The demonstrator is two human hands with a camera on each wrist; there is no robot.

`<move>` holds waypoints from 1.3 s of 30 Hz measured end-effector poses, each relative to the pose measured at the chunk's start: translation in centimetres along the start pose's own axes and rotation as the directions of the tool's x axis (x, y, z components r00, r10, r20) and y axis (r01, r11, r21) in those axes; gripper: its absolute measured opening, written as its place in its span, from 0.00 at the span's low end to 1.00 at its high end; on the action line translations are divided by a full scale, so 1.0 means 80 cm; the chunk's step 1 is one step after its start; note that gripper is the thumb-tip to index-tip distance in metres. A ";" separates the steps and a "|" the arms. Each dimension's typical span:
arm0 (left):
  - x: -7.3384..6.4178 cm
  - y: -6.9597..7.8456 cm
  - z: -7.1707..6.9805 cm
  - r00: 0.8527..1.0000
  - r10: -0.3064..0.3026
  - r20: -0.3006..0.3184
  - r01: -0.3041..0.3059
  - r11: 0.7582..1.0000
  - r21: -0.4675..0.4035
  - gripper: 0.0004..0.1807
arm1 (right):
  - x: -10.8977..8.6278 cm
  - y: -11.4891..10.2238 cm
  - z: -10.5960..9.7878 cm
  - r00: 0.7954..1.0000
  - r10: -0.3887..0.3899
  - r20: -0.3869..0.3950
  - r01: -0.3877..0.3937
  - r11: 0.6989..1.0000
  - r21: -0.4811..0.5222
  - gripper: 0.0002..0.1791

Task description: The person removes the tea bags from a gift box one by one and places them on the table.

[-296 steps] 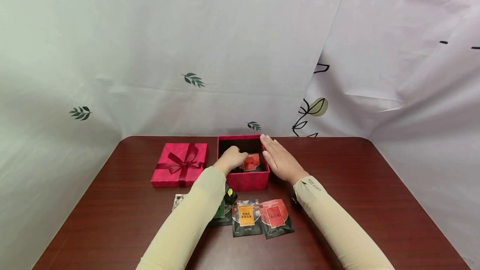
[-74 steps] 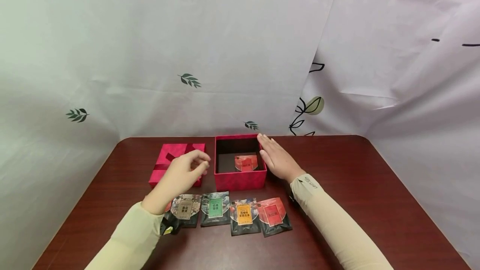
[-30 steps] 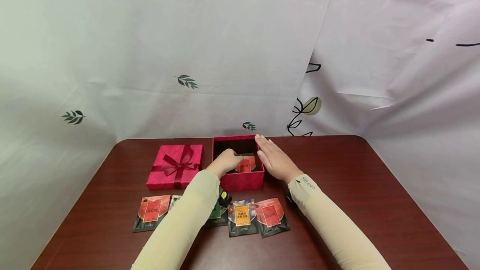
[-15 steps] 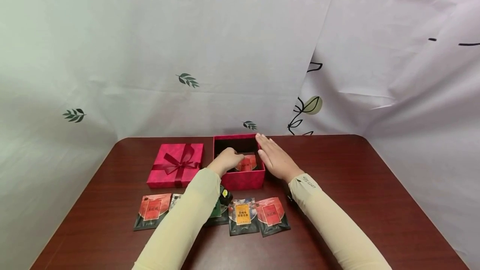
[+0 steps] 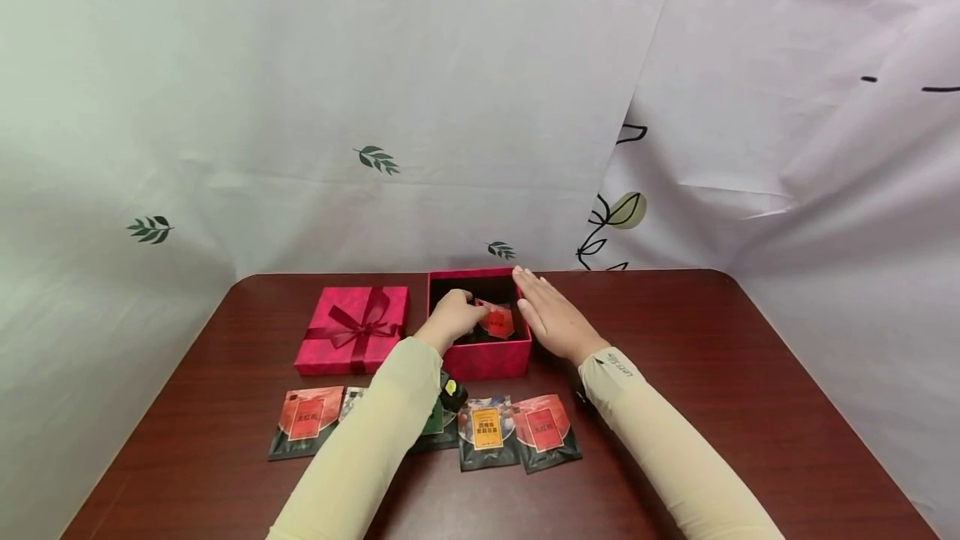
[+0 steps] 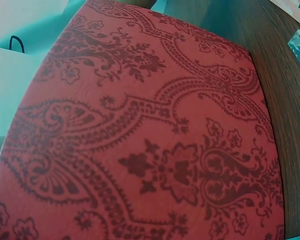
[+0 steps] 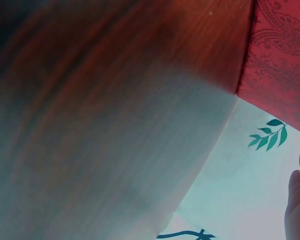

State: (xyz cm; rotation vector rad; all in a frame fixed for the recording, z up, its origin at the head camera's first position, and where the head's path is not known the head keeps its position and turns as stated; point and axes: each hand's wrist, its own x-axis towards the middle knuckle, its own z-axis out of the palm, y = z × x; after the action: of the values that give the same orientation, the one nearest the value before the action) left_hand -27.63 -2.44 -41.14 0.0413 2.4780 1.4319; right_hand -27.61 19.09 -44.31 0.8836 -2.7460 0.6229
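Note:
An open red patterned gift box (image 5: 491, 361) stands at the back of the table; its outer wall fills most of the left wrist view. My left hand (image 5: 452, 319) reaches over the near left of its rim and pinches a red and black tea sachet (image 5: 497, 321) inside, thumb over the sachet's left edge. The sachet sits tilted, and my other fingertips are hidden down in the box. With fingers straight, my right hand (image 5: 553, 319) rests along the box's right side, fingertips at the far right corner. In the right wrist view, a few fingers (image 7: 297, 200) show beside the box.
A red lid with a ribbon bow (image 5: 356, 332) lies left of the box. In front lies a row of tea sachets: a red one (image 5: 306, 422), a yellow-labelled one (image 5: 487, 433), another red one (image 5: 546, 433), and others partly covered by my left sleeve (image 5: 367, 448).
My left hand moved from over the lid into the box, leaving a red sachet in view at the row's left end. The sachet inside has just tilted upward. My right hand stayed still.

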 end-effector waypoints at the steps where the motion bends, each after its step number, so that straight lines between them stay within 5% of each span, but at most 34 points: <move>1: 0.001 0.000 0.000 1.000 0.004 -0.002 -0.004 1.000 -0.004 0.31 | 0.000 0.000 0.000 1.000 0.004 0.002 -0.004 1.000 0.002 0.31; 14: 0.006 0.002 0.005 1.000 0.025 0.007 -0.025 0.995 -0.097 0.26 | -0.002 -0.001 -0.004 1.000 0.022 0.013 -0.022 1.000 -0.001 0.31; 21: -0.002 0.005 0.001 0.996 0.065 -0.055 -0.065 0.998 0.004 0.25 | -0.002 -0.001 -0.003 1.000 0.021 0.018 -0.021 1.000 -0.004 0.31; 30: -0.012 0.008 -0.004 0.976 0.147 -0.158 -0.139 0.989 0.060 0.21 | 0.000 -0.002 0.000 1.000 0.007 0.007 -0.007 1.000 0.015 0.31; 39: -0.032 0.011 -0.024 0.952 0.196 -0.235 -0.201 0.980 0.004 0.19 | 0.002 -0.002 -0.001 1.000 0.002 -0.002 -0.002 1.000 0.006 0.31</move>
State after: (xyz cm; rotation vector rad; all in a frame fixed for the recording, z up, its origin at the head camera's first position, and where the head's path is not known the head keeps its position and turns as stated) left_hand -25.75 -4.07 -38.93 0.1281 2.7156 1.6275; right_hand -27.63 18.93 -44.17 0.8817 -2.7447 0.6319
